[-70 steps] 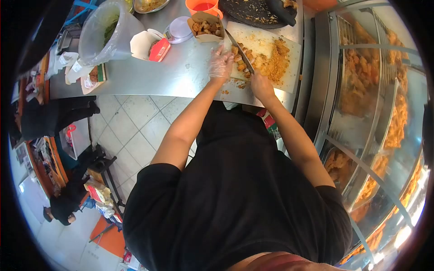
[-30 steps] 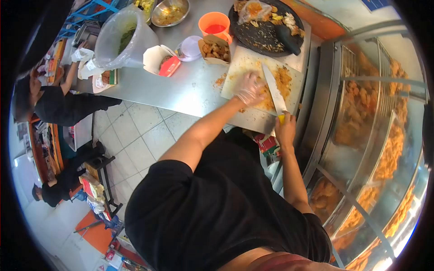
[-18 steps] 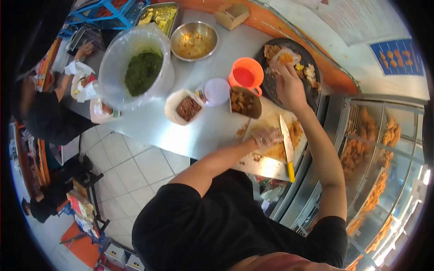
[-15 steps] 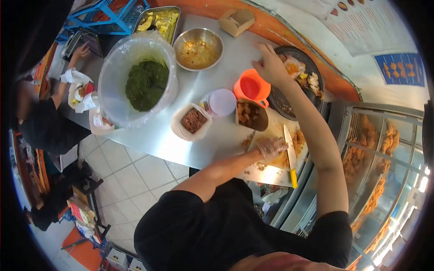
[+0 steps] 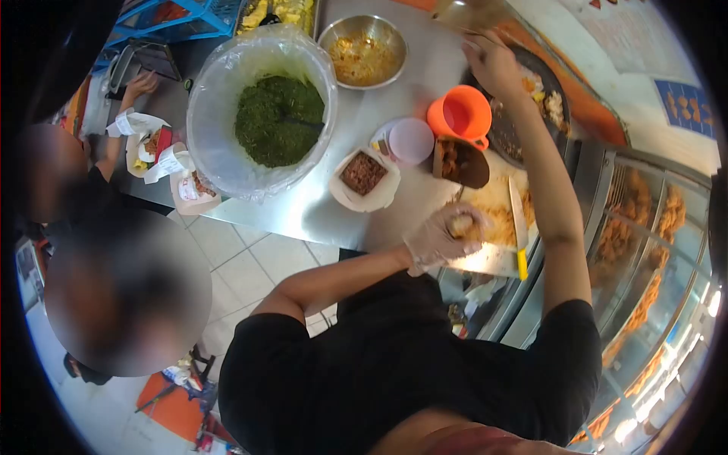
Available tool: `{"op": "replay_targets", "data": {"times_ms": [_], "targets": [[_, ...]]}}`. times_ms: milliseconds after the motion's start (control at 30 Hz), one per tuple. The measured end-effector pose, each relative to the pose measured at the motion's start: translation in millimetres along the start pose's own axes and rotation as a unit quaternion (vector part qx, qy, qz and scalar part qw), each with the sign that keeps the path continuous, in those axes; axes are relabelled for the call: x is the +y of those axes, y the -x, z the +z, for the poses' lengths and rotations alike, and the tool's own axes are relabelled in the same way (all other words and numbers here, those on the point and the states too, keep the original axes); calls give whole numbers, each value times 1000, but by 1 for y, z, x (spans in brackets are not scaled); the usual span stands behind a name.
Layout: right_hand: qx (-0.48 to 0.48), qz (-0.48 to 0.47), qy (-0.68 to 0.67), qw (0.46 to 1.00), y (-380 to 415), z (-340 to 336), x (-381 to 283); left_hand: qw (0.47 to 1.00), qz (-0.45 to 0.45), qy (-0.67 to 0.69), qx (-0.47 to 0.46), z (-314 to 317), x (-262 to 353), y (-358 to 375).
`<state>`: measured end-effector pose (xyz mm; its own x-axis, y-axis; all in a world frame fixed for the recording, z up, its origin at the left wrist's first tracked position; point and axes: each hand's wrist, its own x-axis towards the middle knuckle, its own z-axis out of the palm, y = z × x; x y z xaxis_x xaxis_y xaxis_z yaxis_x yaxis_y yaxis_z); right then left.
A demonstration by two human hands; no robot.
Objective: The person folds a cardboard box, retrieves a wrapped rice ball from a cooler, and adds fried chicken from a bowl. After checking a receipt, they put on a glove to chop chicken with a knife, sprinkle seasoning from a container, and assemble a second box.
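At far left, a co-worker's hand point(image 5: 140, 85) reaches over the counter point(image 5: 284, 214), beyond two open food boxes. Next stands a plastic-lined bucket point(image 5: 202, 125) of chopped greens, a metal bowl point(image 5: 396, 47) of oily yellow-brown food just beside it. A white box point(image 5: 370, 200) filled with dark reddish-brown crumbly food sits near a pale round lid point(image 5: 411, 141).

The left hand point(image 5: 447, 236), in a clear glove, hovers above the near left side of the cutting board point(image 5: 497, 171) — fingers and thumb curled into a loose ring, neither flat nor fully closed. Whether it holds a piece of food cannot be told. Its forearm comes in low from the left, the elbow bent.

Behind that hand stands an open brown box point(image 5: 476, 171) with browned pieces inside, touching or nearly touching an orange cup point(image 5: 461, 102) of something red. At the top edge, the right hand point(image 5: 497, 68), bare, grips the near side of a brown cardboard box point(image 5: 461, 15), blurred and partly cut off; the right arm stretches far forward, over part of a black plate point(image 5: 504, 138) of food scraps. The knife point(image 5: 519, 220) lies on the crumb-strewn board, yellow handle toward the person. Farthest right, a glass-fronted case point(image 5: 644, 235) holds trays of golden fried food.
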<state>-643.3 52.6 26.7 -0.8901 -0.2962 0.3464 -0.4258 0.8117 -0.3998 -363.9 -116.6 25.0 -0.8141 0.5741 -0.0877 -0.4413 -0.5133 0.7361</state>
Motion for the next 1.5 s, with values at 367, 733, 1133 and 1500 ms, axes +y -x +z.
{"op": "replay_targets", "data": {"times_ms": [367, 733, 1133, 1500], "targets": [[-111, 127, -90, 982, 345, -104, -182, 993, 24, -117, 20, 1, 101, 14], [-54, 229, -67, 970, 440, 50, -207, 483, -248, -793, -277, 36, -33, -25], [94, 132, -36, 986, 515, 7, -221, 176, -159, -927, -292, 9, -120, -43], [535, 594, 384, 461, 971, -162, -301, 193, -122, -957, -178, 97, -91, 6]]}}
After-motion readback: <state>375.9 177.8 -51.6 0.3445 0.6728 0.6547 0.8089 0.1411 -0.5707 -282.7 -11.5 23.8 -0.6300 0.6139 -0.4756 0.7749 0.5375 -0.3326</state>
